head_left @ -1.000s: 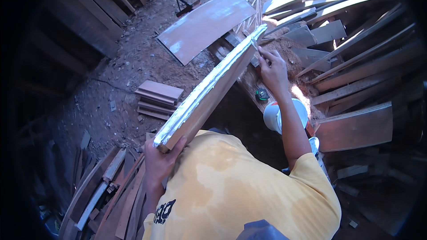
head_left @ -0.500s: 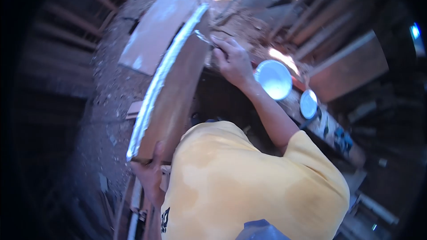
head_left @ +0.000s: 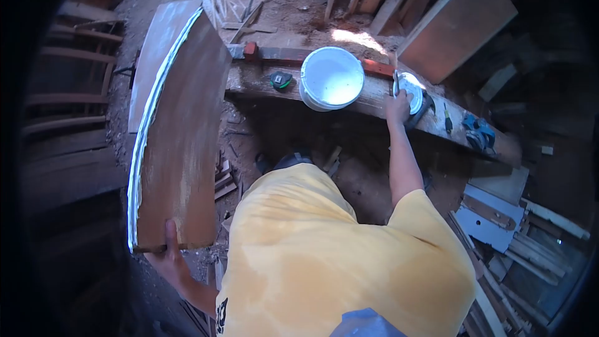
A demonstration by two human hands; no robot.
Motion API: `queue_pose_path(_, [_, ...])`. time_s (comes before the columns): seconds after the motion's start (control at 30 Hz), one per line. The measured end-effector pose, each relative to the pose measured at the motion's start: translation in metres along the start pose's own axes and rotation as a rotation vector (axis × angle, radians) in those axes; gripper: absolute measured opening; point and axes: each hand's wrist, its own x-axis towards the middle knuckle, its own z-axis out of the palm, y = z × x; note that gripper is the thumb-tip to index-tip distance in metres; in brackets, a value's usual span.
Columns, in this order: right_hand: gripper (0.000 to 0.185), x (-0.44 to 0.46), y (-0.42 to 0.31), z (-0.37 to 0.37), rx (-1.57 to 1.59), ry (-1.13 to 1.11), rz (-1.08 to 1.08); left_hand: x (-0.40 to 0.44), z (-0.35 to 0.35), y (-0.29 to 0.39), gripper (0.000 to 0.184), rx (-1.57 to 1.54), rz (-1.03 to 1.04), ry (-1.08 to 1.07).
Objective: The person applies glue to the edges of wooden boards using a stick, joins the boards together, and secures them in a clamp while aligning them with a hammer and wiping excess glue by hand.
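My left hand point(head_left: 170, 262) grips the lower end of a brown wooden board point(head_left: 181, 131), its thumb on the face. A thick bead of white paste point(head_left: 147, 125) runs along the board's curved left edge. My right hand point(head_left: 398, 106) is closed around a thin, stick-like tool point(head_left: 395, 81) whose exact kind I cannot make out. That hand is at the left side of a small round white container or lid point(head_left: 412, 90) on the workbench. A white bucket point(head_left: 332, 81) with whitish contents stands left of it.
The narrow wooden workbench point(head_left: 262, 90) carries a tape measure point(head_left: 281, 80), a screwdriver-like tool point(head_left: 448, 120) and a blue power tool point(head_left: 479, 134). Another panel point(head_left: 140, 87) lies behind the held board. A large board point(head_left: 458, 25) leans at the upper right; wood offcuts point(head_left: 524, 243) lie lower right.
My right hand has moved from the top of the board rightward to the small white container. The board, still in my left hand, appears farther left as the view has shifted.
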Motion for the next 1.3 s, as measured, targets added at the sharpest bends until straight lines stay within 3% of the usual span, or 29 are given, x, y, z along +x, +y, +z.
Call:
queue_pose_path(0.07, [0.035, -0.003, 0.012, 0.009, -0.11, -0.021, -0.006, -0.001, -0.004, 0.004, 0.057, -0.011, -0.035, -0.101])
queue_pose_path(0.1, [0.035, 0.002, 0.03, 0.029, -0.132, 0.066, -0.079, -0.005, -0.002, 0.009, 0.057, 0.012, -0.038, -0.047])
queue_pose_path(0.27, [0.036, 0.004, 0.046, 0.036, -0.206, -0.002, -0.06, -0.02, 0.013, 0.027, 0.049, 0.016, 0.015, 0.011])
queue_pose_path(0.43, [0.032, 0.008, 0.059, 0.033, -0.237, 0.048, -0.127, -0.031, 0.027, 0.047, 0.051, -0.045, 0.013, -0.047])
queue_pose_path(0.63, [0.027, 0.027, 0.028, -0.031, -0.133, 0.353, -0.184, -0.044, 0.037, 0.048, 0.048, -0.058, 0.018, 0.009])
queue_pose_path(0.7, [0.029, 0.026, -0.002, -0.073, -0.006, 0.49, -0.314, -0.049, 0.041, 0.048, 0.048, -0.048, 0.005, -0.008])
queue_pose_path(0.77, [0.028, 0.018, -0.045, -0.125, 0.11, 0.421, -0.268, -0.051, 0.043, 0.048, 0.047, -0.023, -0.01, 0.004])
queue_pose_path(0.83, [0.024, 0.024, -0.062, -0.139, 0.498, 0.427, -0.3, -0.054, 0.044, 0.046, 0.045, -0.049, 0.045, 0.012])
queue_pose_path(0.87, [0.024, 0.024, -0.073, -0.141, 0.49, 0.43, -0.301, -0.054, 0.043, 0.044, 0.045, -0.052, 0.041, 0.006])
queue_pose_path(0.93, [0.023, 0.03, -0.093, -0.139, 0.972, 0.133, -0.104, -0.055, 0.043, 0.041, 0.042, -0.075, 0.048, -0.014])
queue_pose_path(1.0, [0.028, 0.038, -0.095, -0.106, 1.043, -0.171, 0.001, -0.056, 0.043, 0.038, 0.041, -0.077, 0.053, -0.021])
queue_pose_path(1.07, [0.029, 0.034, -0.092, -0.056, 0.943, -0.31, -0.01, -0.057, 0.045, 0.038, 0.04, -0.082, 0.059, -0.02])
queue_pose_path(1.13, [0.025, 0.016, -0.098, -0.021, 0.711, -0.185, -0.182, -0.059, 0.048, 0.043, 0.041, -0.072, 0.034, 0.014])
queue_pose_path(1.3, [0.022, -0.025, -0.124, -0.044, 0.585, -0.065, -0.259, -0.063, 0.049, 0.041, 0.043, -0.063, 0.001, 0.038])
